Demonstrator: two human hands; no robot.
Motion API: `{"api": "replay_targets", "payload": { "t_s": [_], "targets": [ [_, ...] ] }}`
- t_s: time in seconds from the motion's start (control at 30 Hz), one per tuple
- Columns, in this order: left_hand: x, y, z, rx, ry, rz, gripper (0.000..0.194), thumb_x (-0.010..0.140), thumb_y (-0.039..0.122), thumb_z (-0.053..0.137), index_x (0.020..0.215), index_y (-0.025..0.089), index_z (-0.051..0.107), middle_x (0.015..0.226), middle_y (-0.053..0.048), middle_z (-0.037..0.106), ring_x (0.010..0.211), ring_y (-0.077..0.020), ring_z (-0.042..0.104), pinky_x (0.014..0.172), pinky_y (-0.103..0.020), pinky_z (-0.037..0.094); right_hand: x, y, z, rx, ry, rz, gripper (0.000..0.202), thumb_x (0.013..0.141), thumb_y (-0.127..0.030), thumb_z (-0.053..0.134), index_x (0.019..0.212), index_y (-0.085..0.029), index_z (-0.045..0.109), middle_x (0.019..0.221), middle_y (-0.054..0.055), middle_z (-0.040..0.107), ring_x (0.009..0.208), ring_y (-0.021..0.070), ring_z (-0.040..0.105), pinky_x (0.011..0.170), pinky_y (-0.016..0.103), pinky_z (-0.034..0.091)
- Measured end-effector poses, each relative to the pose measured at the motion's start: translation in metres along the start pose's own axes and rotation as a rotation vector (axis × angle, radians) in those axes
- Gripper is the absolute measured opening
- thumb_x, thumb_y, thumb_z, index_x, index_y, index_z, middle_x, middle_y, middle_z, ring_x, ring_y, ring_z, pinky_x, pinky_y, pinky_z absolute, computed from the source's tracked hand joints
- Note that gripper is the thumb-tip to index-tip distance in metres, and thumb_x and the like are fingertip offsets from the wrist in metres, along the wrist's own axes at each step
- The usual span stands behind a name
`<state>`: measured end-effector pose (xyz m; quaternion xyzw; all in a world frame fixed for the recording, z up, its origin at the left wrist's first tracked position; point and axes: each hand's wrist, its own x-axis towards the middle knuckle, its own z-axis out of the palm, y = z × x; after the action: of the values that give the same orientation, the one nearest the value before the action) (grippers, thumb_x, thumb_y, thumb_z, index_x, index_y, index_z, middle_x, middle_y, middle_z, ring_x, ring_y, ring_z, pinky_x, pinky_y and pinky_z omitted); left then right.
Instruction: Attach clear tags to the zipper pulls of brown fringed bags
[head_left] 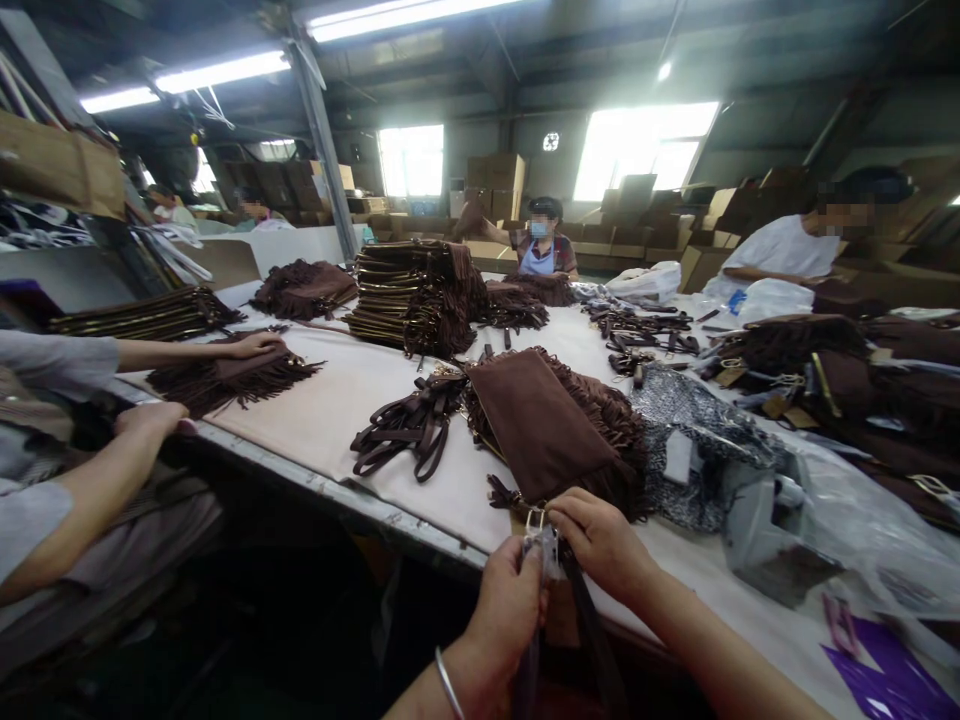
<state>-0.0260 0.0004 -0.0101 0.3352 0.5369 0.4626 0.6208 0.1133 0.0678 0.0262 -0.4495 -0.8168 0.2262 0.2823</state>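
Left hand (510, 592): thumb uppermost, fingers curled into a pinch
Right hand (600, 542): knuckles up, fingers bent inward
Forearms (724, 640): bare, angled toward each other

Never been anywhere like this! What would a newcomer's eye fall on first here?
Probably the tall stack of brown fringed pouches, glinting with gold-coloured edges near the middle of the pale table. Closer in, at the table's near edge, the left hand, with a silvery bangle at its wrist, and the right hand hold a dark strap. At lower right, a purple sheet stands out brightly.
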Motion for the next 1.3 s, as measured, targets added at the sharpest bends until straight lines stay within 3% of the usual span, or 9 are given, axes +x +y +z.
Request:
{"api": "replay_targets", "payload": {
  "t_s": [0.13,0.43,0.7,0.87,1.0,1.13,1.2,1.3],
  "targets": [
    [0.000,-0.003,0.000,0.054,0.031,0.057,0.040,0.082,0.053,0.055,0.097,0.016,0.062,0.052,0.007,0.044,0.042,-0.0075,0.037,0.040,-0.019,0.029,-0.005,-0.006,0.001,-0.104,-0.081,0.049,0.024,0.092,-0.023,0.050,0.085,-0.023,0.072,0.082,0.003,0.065,0.078,0.0167,0.060,0.072,0.027,0.045],
    [0.000,-0.001,-0.002,0.083,0.040,0.099,0.033,0.084,0.045,0.055,0.095,0.015,0.064,0.051,0.006,0.045,0.042,-0.0074,0.038,0.042,-0.019,0.030,-0.003,-0.006,-0.003,-0.440,-0.137,-0.253,0.015,0.084,-0.011,0.058,0.081,-0.021,0.069,0.082,0.003,0.066,0.080,0.0183,0.056,0.072,0.029,0.039],
    [-0.001,-0.001,-0.001,0.103,0.049,0.086,0.037,0.082,0.051,0.056,0.090,0.016,0.064,0.053,0.004,0.050,0.044,-0.0089,0.045,0.043,-0.020,0.035,0.001,-0.006,0.004,-0.559,-0.089,-0.330,0.015,0.085,-0.015,0.057,0.071,-0.019,0.062,0.076,0.005,0.062,0.074,0.0183,0.054,0.069,0.030,0.036],
    [-0.001,0.003,-0.002,0.065,0.001,0.029,0.034,0.084,0.047,0.054,0.092,0.016,0.063,0.058,0.003,0.052,0.045,-0.0091,0.048,0.044,-0.020,0.039,-0.001,0.002,0.014,-0.399,0.092,-0.049,0.019,0.089,-0.017,0.049,0.073,-0.020,0.059,0.077,0.004,0.059,0.075,0.0172,0.056,0.070,0.028,0.037],
    [0.001,0.002,-0.004,0.046,-0.023,0.004,0.032,0.083,0.046,0.056,0.089,0.015,0.062,0.056,0.003,0.052,0.044,-0.0088,0.048,0.043,-0.020,0.040,-0.004,0.009,0.021,-0.223,0.137,0.087,0.020,0.089,-0.021,0.047,0.074,-0.020,0.059,0.077,0.003,0.060,0.075,0.0185,0.057,0.071,0.029,0.040],
    [0.002,0.004,-0.009,-0.069,-0.038,-0.064,0.034,0.081,0.047,0.059,0.092,0.015,0.062,0.058,0.002,0.057,0.047,-0.0101,0.052,0.045,-0.021,0.042,-0.013,0.000,0.015,-0.025,0.188,0.231,0.020,0.088,-0.028,0.049,0.078,-0.019,0.063,0.080,0.005,0.065,0.077,0.0204,0.060,0.073,0.031,0.043],
    [0.003,0.008,-0.010,-0.153,-0.029,-0.096,0.032,0.078,0.044,0.064,0.089,0.014,0.062,0.062,0.000,0.061,0.051,-0.0105,0.056,0.050,-0.022,0.047,-0.025,-0.011,0.009,0.070,0.147,0.308,0.026,0.089,-0.036,0.050,0.077,-0.019,0.065,0.077,0.005,0.067,0.075,0.0205,0.061,0.070,0.030,0.043],
    [0.003,0.016,-0.009,-0.236,-0.020,-0.119,0.024,0.074,0.036,0.068,0.083,0.015,0.061,0.065,-0.002,0.064,0.053,-0.0117,0.059,0.054,-0.024,0.050,-0.050,-0.032,0.007,0.258,-0.128,0.441,0.040,0.090,-0.050,0.048,0.071,-0.019,0.064,0.061,0.001,0.064,0.057,0.0173,0.059,0.055,0.027,0.042]
  ]
}}
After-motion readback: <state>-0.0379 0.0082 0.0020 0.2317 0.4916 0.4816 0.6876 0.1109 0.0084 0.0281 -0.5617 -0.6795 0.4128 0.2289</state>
